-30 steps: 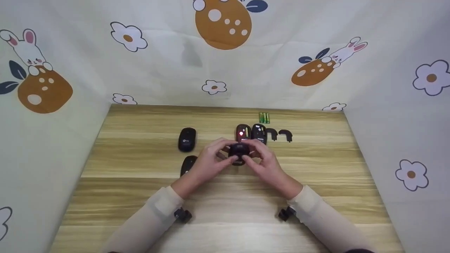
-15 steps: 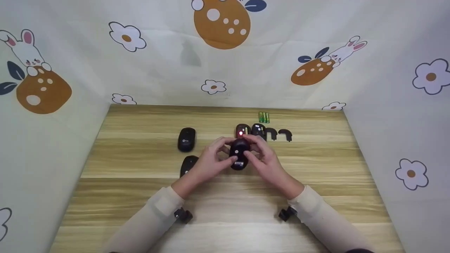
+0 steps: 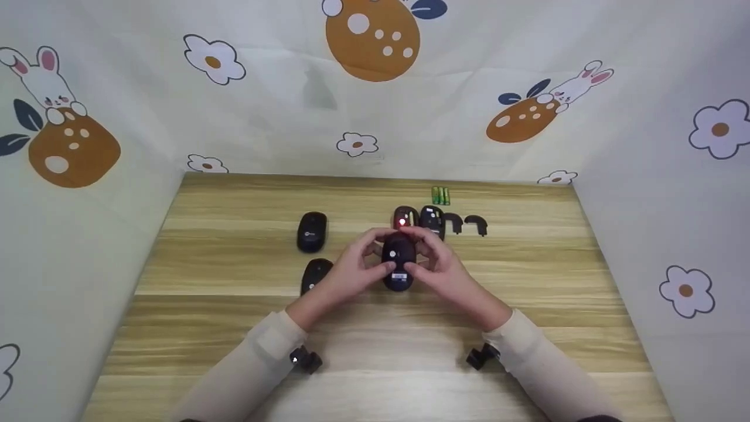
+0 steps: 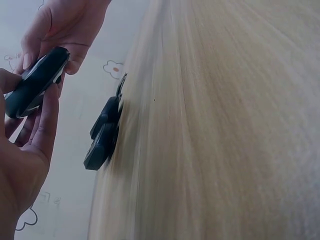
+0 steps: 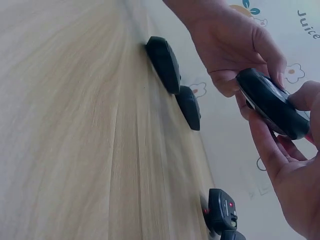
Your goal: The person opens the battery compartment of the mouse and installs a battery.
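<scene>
Both hands hold one black computer mouse above the table, its underside with a pale label facing the head camera. My left hand grips its left side, thumb on the underside. On the opposite side my right hand grips it the same way; the fingers beneath are partly hidden in the head view. Both wrist views show the mouse tilted and off the table. Just beyond the hands lie two upturned mice: one with a red light, the other beside it.
Two more black mice, a far one and a near one, lie at the left; my left hand partly covers the near one. Curved black covers lie right of the upturned mice. Several green batteries lie behind. Patterned cloth surrounds the table.
The held mouse has tilted from nearly end-on to its underside facing up toward the head camera, label now visible. Both hands keep their grip and stay in about the same place.
</scene>
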`<state>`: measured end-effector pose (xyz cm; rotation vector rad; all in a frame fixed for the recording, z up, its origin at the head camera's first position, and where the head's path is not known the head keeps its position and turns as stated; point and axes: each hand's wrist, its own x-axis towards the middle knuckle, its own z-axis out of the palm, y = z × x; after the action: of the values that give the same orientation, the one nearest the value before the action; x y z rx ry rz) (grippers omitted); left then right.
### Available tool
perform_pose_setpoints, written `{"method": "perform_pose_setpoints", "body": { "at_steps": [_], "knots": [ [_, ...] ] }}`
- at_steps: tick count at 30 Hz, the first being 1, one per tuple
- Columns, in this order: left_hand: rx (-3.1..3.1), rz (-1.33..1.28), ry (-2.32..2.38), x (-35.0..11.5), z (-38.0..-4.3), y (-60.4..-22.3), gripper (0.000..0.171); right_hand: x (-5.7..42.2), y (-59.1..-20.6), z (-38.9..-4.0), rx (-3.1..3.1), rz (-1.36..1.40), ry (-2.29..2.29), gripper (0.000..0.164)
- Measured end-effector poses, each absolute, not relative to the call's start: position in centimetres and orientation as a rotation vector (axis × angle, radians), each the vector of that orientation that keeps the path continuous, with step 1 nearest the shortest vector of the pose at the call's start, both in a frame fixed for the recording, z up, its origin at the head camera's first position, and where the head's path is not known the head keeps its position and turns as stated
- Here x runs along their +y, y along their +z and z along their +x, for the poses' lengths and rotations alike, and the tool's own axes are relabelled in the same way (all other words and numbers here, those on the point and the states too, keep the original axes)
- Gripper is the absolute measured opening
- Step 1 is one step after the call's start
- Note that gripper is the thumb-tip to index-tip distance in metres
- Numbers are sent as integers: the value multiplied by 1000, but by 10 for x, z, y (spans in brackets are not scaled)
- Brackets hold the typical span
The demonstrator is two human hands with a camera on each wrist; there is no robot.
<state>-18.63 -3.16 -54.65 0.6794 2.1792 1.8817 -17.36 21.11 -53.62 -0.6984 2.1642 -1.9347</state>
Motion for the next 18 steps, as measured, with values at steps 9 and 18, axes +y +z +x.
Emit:
{"method": "perform_pose_setpoints", "body": {
  "at_steps": [9,18],
  "knots": [
    [2130,688,1906,-31,-185,-546,58,210,-536,-174,2072,-642,-1978,65],
    [2119,634,1911,-31,-184,-546,53,209,-533,-172,2075,-615,-1962,65]
  ]
}}
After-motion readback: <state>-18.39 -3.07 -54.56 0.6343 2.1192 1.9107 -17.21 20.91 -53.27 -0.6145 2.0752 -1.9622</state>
